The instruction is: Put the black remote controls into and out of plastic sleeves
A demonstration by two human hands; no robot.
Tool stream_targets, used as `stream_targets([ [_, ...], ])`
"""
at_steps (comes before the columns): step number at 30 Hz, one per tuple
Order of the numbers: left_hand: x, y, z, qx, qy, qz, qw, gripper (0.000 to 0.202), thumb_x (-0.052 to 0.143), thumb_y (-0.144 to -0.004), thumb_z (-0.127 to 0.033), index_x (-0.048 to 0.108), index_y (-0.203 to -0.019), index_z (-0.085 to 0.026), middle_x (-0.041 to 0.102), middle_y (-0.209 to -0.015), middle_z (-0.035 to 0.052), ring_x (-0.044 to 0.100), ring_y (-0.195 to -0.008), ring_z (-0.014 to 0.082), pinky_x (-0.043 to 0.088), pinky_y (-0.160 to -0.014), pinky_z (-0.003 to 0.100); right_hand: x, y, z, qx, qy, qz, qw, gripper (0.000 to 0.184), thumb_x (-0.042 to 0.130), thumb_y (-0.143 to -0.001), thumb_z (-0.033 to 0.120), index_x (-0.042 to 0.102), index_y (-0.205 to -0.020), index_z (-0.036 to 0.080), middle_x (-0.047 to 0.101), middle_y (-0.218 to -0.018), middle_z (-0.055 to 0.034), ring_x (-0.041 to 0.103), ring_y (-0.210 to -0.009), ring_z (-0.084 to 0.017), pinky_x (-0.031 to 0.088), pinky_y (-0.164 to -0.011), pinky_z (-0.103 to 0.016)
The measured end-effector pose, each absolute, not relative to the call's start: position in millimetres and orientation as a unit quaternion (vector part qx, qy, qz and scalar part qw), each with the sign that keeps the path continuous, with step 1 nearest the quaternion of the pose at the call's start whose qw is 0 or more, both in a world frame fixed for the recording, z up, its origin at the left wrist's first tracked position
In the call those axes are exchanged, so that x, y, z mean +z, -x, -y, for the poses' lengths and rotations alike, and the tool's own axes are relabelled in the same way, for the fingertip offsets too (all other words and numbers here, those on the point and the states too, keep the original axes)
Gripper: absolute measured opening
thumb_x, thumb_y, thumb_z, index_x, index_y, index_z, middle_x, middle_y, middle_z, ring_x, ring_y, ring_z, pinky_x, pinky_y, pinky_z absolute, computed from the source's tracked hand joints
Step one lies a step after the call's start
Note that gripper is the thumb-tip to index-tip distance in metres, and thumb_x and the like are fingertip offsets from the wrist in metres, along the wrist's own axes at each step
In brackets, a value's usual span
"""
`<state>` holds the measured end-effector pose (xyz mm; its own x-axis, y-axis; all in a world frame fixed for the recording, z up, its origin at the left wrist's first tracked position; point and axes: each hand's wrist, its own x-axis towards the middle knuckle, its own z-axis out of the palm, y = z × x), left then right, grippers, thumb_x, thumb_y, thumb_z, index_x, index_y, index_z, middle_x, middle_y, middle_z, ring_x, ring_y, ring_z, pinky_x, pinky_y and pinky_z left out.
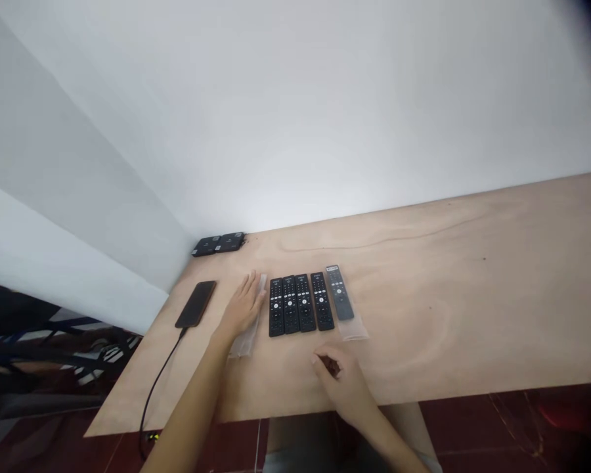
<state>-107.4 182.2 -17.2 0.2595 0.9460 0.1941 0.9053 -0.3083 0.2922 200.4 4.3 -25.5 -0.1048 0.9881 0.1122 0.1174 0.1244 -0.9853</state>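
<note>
My left hand point(244, 305) lies flat, fingers stretched out, on a clear plastic sleeve point(246, 343) at the left of a row of remotes. Several black remote controls stand side by side in that row; the leftmost remote point(276, 315) is nearest my left hand. A small gap sets the rightmost bare remote point(322, 309) apart from the others. Beside it, another remote point(342, 302) sits inside a clear plastic sleeve point(355, 330). Near the table's front edge, my right hand point(342, 381) is curled, thumb and forefinger closed into a ring, with nothing visible in it.
A phone point(196, 304) lies on the left of the wooden table point(473, 295), a black cable point(152, 387) running from it over the front edge. Two flat black boxes point(218, 244) sit in the back left corner against the white wall point(325, 118).
</note>
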Motion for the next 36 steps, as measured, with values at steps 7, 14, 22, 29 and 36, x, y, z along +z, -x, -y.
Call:
stream_targets([
  [7,-43.6,109.9,-195.2,0.125,-0.773,-0.62,0.037,0.077,0.027,-0.114,-0.063,0.043,-0.17,-0.012,0.043,-0.176,0.0186,0.034,-0.168,0.0367,0.031,-0.134,0.059,-25.6,-199.8,-4.0,0.463,0.473,0.582,0.473,0.028,0.06,-0.106,0.035,0.072,-0.086,0.02,0.066,-0.079,-0.0021,0.062,-0.074,-0.021,0.045,-0.067,-0.03],
  [14,-0.7,80.6,-172.5,0.196,-0.762,-0.616,-0.043,0.064,0.038,-0.113,-0.053,0.053,-0.161,-0.013,0.049,-0.17,0.0239,0.038,-0.163,0.0431,0.032,-0.13,0.067,-24.7,-200.0,-4.3,0.431,0.465,0.626,0.454,0.021,0.062,-0.105,0.028,0.074,-0.089,0.02,0.069,-0.08,-0.0024,0.065,-0.076,-0.021,0.049,-0.07,-0.031],
  [22,-10.6,-1.0,-78.0,0.214,-0.831,-0.513,-0.013,0.06,0.06,-0.11,-0.047,0.05,-0.166,-0.03,0.045,-0.173,0.0132,0.036,-0.163,0.041,0.04,-0.128,0.065,-31.8,-219.9,-14.8,0.155,0.519,0.711,0.449,0.037,0.055,-0.105,0.017,0.074,-0.136,0.023,0.073,-0.138,-0.0146,0.064,-0.125,-0.034,0.054,-0.109,-0.053],
  [29,-29.4,-7.6,-61.2,0.217,-0.831,-0.513,0.02,0.058,0.063,-0.109,-0.038,0.052,-0.166,-0.034,0.043,-0.175,0.0118,0.035,-0.163,0.0412,0.041,-0.128,0.068,-34.9,-240.4,-46.9,0.085,0.551,0.753,0.349,0.038,0.052,-0.109,0.019,0.076,-0.137,0.028,0.067,-0.155,-0.0095,0.059,-0.135,-0.037,0.051,-0.113,-0.059],
  [36,-20.7,-8.5,-58.4,0.219,-0.842,-0.492,0.031,0.058,0.064,-0.108,-0.036,0.053,-0.165,-0.035,0.043,-0.174,0.0111,0.038,-0.162,0.0398,0.04,-0.129,0.067,-37.4,-271.8,-74.4,0.06,0.627,0.705,0.325,0.043,0.059,-0.104,0.026,0.07,-0.145,0.024,0.07,-0.146,-0.0164,0.064,-0.128,-0.039,0.054,-0.11,-0.06],
])
